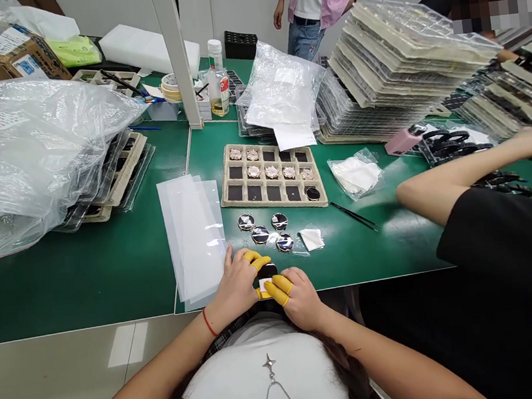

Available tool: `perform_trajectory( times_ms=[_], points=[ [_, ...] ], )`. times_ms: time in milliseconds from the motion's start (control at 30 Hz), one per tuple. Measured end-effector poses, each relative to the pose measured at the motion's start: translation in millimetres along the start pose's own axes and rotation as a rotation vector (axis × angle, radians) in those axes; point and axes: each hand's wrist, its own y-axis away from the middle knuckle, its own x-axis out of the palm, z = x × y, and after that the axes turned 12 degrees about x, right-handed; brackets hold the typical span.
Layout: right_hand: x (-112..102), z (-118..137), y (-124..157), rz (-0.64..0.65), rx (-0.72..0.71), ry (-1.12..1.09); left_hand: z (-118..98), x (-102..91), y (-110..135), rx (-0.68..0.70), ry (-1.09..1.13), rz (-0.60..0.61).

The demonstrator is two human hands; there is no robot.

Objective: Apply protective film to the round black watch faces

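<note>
Both my hands meet at the near edge of the green table, wearing yellow finger cots. My left hand (238,284) and my right hand (296,297) pinch together a small round dark disc (267,270) with a white tab at its lower edge. Just beyond them lie several round glossy discs (260,233) and a small white wipe (311,239). Farther back stands a beige compartment tray (225,180) holding several rose-gold round pieces and one dark disc. A stack of clear film sheets (194,236) lies under my left hand's far side.
Black tweezers (353,216) and a bagged white cloth (357,174) lie right of the tray. A co-worker's arm (464,170) in a black sleeve reaches across at the right. Plastic-wrapped tray stacks (30,149) stand left, more stacked trays (399,62) back right, a bottle (218,80) behind.
</note>
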Motion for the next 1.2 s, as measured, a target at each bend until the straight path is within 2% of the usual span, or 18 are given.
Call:
perform_trajectory(
  times_ms=[133, 300, 367, 467, 533, 600, 700, 767, 833, 867, 933, 1033, 1100, 1200],
  points=[
    [-6.3, 0.5, 3.5, -0.001, 0.052, -0.098, -1.2, 1.6, 2.4, 0.016, -0.042, 0.019],
    [-24.7, -15.1, -15.8, 0.049, 0.21, -0.207, 0.0, 4.3, 3.1, 0.033, -0.066, 0.022],
    [-25.1, -22.1, -20.0, 0.08, 0.178, -0.154, 0.6, 4.8, 2.8, 0.037, -0.063, 0.012],
    [-17.5, -26.2, -14.8, 0.107, 0.045, -0.093, 0.8, 4.7, 2.1, 0.035, -0.065, 0.016],
    [-11.9, -25.3, -6.6, 0.049, -0.008, -0.093, 0.2, 4.0, 1.8, 0.034, -0.075, 0.034],
    [-9.6, -23.7, 0.7, -0.009, -0.003, -0.13, -0.8, 3.2, 1.6, 0.036, -0.091, 0.051],
    [-13.2, -21.9, 4.6, 0.026, 0.145, -0.267, -2.4, 2.7, 1.7, 0.036, -0.113, 0.057],
    [-16.1, -19.7, 2.5, -0.001, 0.385, -0.385, -2.9, 3.5, 1.6, 0.034, -0.12, 0.051],
    [-15.5, -14.9, -1.3, -0.099, 0.654, -0.456, -2.6, 5.7, 1.1, 0.027, -0.124, 0.041],
    [-13.5, -11.6, -3.4, -0.137, 0.74, -0.453, -2.3, 7.2, 0.7, 0.023, -0.13, 0.032],
    [-7.2, -4.6, -6.9, -0.133, 0.74, -0.354, -1.7, 10.4, -0.1, 0.018, -0.15, 0.009],
    [0.9, -0.5, -9.1, -0.113, 0.602, -0.071, -1.3, 13.9, -0.9, 0.023, -0.181, -0.014],
    [2.2, -4.2, -8.1, -0.127, 0.604, 0.075, -1.4, 14.9, -1.1, 0.032, -0.188, -0.021],
    [0.0, -12.1, -4.7, -0.141, 0.634, 0.117, -1.3, 15.4, -1.3, 0.037, -0.199, -0.027]
  ],
)
